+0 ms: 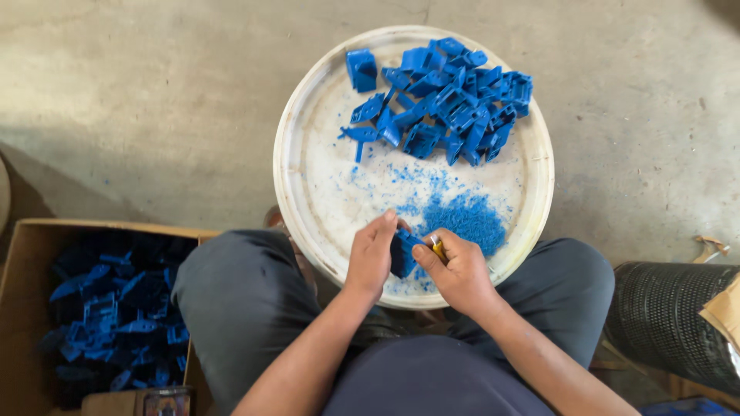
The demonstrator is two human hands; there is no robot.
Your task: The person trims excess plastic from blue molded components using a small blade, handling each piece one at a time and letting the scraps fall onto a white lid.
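Gripping blue plastic part [402,253], left hand [371,258]; right hand [461,271] pinching yellow-handled tool [437,246].

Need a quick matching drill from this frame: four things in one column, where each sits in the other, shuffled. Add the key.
Things:
1. pile of blue parts
2. heap of blue shavings
3. cardboard box
4. single blue part

Places:
A. between the left hand and the right hand
B. far side of the round white tray
C. on the floor beside the person's left leg, with more blue parts in it
D. near side of the tray, just beyond the hands

Pairs: 1-B, 2-D, 3-C, 4-A
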